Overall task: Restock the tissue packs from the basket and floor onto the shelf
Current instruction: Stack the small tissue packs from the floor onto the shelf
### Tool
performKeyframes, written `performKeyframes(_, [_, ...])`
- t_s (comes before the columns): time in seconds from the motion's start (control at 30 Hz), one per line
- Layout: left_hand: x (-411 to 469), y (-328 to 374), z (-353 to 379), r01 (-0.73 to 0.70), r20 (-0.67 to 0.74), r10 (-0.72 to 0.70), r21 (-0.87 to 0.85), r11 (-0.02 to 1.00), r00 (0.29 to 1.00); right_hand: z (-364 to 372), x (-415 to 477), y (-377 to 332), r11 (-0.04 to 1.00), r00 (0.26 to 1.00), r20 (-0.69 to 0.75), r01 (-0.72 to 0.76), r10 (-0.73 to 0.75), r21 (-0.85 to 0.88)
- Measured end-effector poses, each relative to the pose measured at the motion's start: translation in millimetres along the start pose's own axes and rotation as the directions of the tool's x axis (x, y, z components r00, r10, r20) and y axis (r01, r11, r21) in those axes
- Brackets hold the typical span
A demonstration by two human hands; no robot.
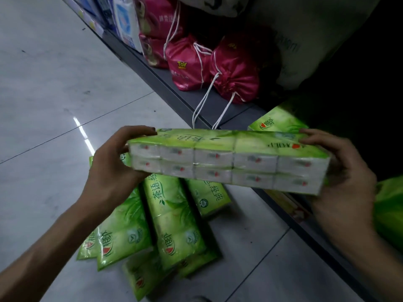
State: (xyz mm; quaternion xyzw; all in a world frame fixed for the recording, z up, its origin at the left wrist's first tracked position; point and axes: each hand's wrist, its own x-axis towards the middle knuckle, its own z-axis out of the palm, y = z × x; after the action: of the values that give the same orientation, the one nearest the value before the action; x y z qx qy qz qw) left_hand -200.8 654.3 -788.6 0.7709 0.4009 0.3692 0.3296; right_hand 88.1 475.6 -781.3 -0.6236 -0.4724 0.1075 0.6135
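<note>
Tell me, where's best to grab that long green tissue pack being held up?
By its two short ends, one hand from each side, as the left hand and right hand hold the tissue pack now. It is long, made of small packets in soft wrap, so a one-ended grip would likely let it sag.

Two hands, left hand (113, 162) and right hand (340, 171). One raised tissue pack (229, 158), ten small packets showing on its side. At least five floor packs (174, 219) in an overlapping heap, so the exact count is unclear. One shelf pack (277, 122). Four pink drawstring bags (235, 73).

shop aisle, stocked shelf (174, 88), packaged goods (189, 62)
</note>
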Motion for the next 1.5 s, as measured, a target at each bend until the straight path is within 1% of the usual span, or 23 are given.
performKeyframes(0.03, [-2,0,1,-0.051,-0.027,0.053,0.063,0.997,0.998,-1,-2,1,0.999,0.999,-0.005,0.036,-0.036,-0.020])
performKeyframes(0.1, [-6,-1,3,-0.127,-0.047,0.133,0.118,0.985,0.990,-4,-4,6,0.992,0.995,0.016,0.101,-0.100,-0.082])
performKeyframes(0.17, [-7,-3,4,-0.172,-0.055,0.183,0.168,0.971,0.982,-10,-7,14,0.963,0.984,0.057,0.177,-0.169,-0.205])
performKeyframes(0.23, [-6,-4,4,-0.213,-0.051,0.228,0.208,0.955,0.972,-14,-9,19,0.941,0.973,0.083,0.231,-0.217,-0.249])
performKeyframes(0.33, [-5,-3,3,-0.309,-0.017,0.320,0.223,0.925,0.947,-15,-7,21,0.947,0.974,0.082,0.223,-0.209,-0.231])
performKeyframes(0.4, [-4,-2,3,-0.325,-0.005,0.334,0.220,0.920,0.942,-18,-5,20,0.965,0.983,0.098,0.170,-0.153,-0.198])
performKeyframes(0.47, [-6,1,3,-0.266,0.003,0.271,0.198,0.943,0.963,-18,-1,15,0.988,0.990,0.120,0.085,-0.069,-0.130])
performKeyframes(0.57, [-8,6,6,-0.110,0.011,0.110,0.133,0.985,0.994,-14,3,4,0.996,0.992,0.098,-0.082,0.079,0.025])
performKeyframes(0.63, [-6,8,8,-0.010,0.010,0.009,0.050,0.999,1.000,-15,5,3,0.981,0.986,0.057,-0.165,0.160,0.102])
performKeyframes(0.67, [-4,10,9,0.049,0.027,-0.048,-0.030,0.998,0.998,-16,7,3,0.971,0.980,0.040,-0.201,0.197,0.129])
performKeyframes(0.77, [2,16,11,0.212,0.147,-0.176,-0.287,0.934,0.973,-19,13,1,0.926,0.951,0.000,-0.300,0.308,0.228])
performKeyframes(0.83, [4,19,15,0.295,0.229,-0.223,-0.363,0.884,0.948,-22,16,1,0.885,0.925,-0.031,-0.353,0.380,0.305])
performKeyframes(0.9, [4,22,22,0.351,0.303,-0.238,-0.405,0.845,0.923,-21,17,3,0.852,0.903,-0.038,-0.389,0.428,0.351])
performKeyframes(0.97, [5,24,30,0.396,0.360,-0.244,-0.449,0.801,0.900,-15,13,4,0.850,0.895,-0.019,-0.416,0.445,0.324])
performKeyframes(1.03, [6,24,36,0.435,0.389,-0.261,-0.475,0.765,0.884,-7,5,5,0.853,0.893,-0.022,-0.421,0.449,0.308])
performKeyframes(1.1, [7,26,43,0.466,0.413,-0.280,-0.470,0.749,0.867,2,-3,5,0.828,0.876,-0.055,-0.431,0.480,0.360])
performKeyframes(1.2, [7,33,56,0.505,0.424,-0.317,-0.470,0.723,0.848,15,-13,-4,0.811,0.860,-0.081,-0.438,0.504,0.387])
performKeyframes(1.3, [8,44,71,0.519,0.406,-0.342,-0.500,0.693,0.848,28,-23,-12,0.818,0.872,-0.032,-0.446,0.489,0.363])
performKeyframes(1.37, [10,48,79,0.529,0.420,-0.340,-0.509,0.679,0.841,34,-29,-15,0.805,0.863,0.002,-0.471,0.505,0.361])
performKeyframes(1.43, [11,52,85,0.537,0.436,-0.337,-0.510,0.672,0.835,36,-33,-17,0.806,0.863,0.017,-0.479,0.506,0.347])
performKeyframes(1.5, [13,56,92,0.534,0.444,-0.324,-0.511,0.674,0.835,36,-33,-18,0.831,0.872,0.012,-0.471,0.490,0.297])
